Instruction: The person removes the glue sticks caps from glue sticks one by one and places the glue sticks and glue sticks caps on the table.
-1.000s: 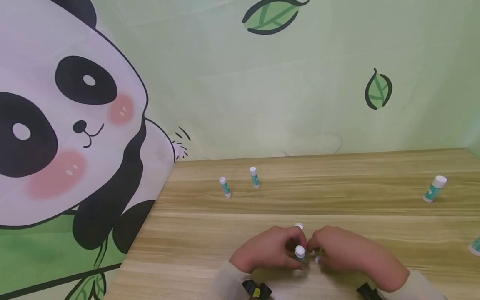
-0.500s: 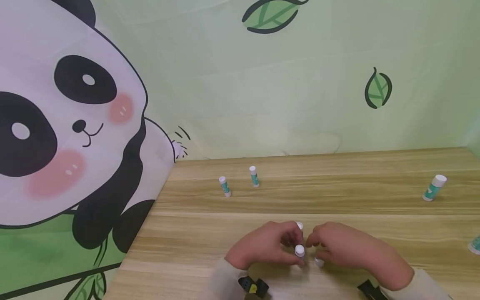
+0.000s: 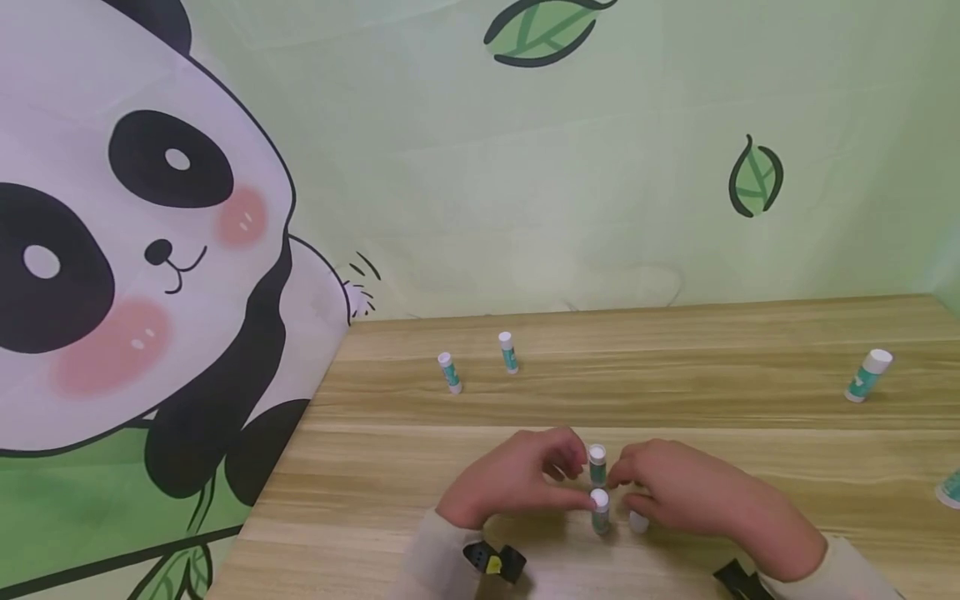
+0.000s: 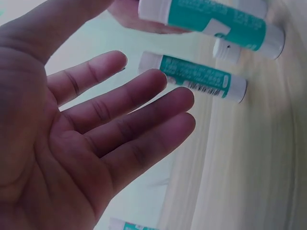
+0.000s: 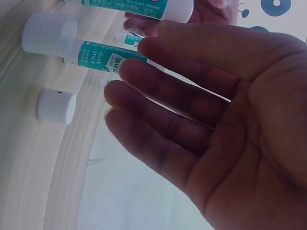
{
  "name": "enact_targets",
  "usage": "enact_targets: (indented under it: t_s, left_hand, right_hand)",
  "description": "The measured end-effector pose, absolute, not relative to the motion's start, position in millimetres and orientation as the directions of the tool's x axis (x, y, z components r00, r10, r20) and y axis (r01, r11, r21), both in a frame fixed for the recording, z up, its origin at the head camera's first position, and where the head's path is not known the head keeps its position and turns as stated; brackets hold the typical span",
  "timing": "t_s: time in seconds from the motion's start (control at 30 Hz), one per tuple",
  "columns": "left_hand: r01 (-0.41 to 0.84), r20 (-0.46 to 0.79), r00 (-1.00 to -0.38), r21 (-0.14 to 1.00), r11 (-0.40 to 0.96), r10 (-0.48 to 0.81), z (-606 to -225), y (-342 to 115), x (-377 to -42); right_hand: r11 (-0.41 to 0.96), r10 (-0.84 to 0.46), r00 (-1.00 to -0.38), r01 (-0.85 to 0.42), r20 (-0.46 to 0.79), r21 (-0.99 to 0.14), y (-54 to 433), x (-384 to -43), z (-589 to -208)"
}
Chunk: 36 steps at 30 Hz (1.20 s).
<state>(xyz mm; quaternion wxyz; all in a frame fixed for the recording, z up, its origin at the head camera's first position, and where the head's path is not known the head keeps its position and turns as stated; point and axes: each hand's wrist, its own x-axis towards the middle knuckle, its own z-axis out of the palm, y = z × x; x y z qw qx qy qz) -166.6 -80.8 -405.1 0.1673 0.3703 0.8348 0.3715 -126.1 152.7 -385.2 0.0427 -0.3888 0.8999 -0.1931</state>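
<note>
Two glue sticks with teal labels and white ends stand upright between the hands, the near glue stick in front of the far glue stick. Left of them is my left hand, its fingers spread; the thumb tip is right at the near stick's top. My right hand hovers on the other side with relaxed fingers and holds nothing. A white cap stands on the table below its thumb. The right wrist view shows a second white cap, which the right hand hides in the head view.
Two more glue sticks, a left one and a right one, stand at the back left of the wooden table. Others are at right: one glue stick farther back, another glue stick cut by the frame edge. A panda-printed cloth hangs behind.
My left hand has let go of the near glue stick and drawn back left, its fingers opening and uncovering the far stick. My right hand has lifted slightly off the white cap.
</note>
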Motion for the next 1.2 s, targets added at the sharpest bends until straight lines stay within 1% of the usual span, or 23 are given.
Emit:
enact_targets:
  t_s: [0.13,0.47,0.83,1.03,1.2]
  left_hand:
    - [0.478,-0.003,-0.69,0.749,0.459,0.724,-402,-86,-170]
    - [0.433,-0.008,-0.742,0.758,0.489,0.67,-401,-96,-177]
    - [0.384,0.007,-0.825,0.74,0.552,0.565,-403,-111,-184]
    - [0.366,0.044,-0.862,0.743,0.56,0.505,-405,-119,-189]
    - [0.331,0.042,-0.889,0.746,0.578,0.455,-405,-125,-192]
  right_hand:
    - [0.615,-0.719,-0.69,-0.686,0.081,-0.39,151,-127,-384]
    - [0.597,-0.729,-0.673,-0.714,0.125,-0.365,147,-127,-382]
    - [0.589,-0.726,-0.662,-0.738,0.185,-0.328,142,-124,-379]
    - [0.576,-0.724,-0.64,-0.766,0.257,-0.284,140,-122,-379]
    - [0.564,-0.72,-0.622,-0.783,0.308,-0.261,139,-122,-379]
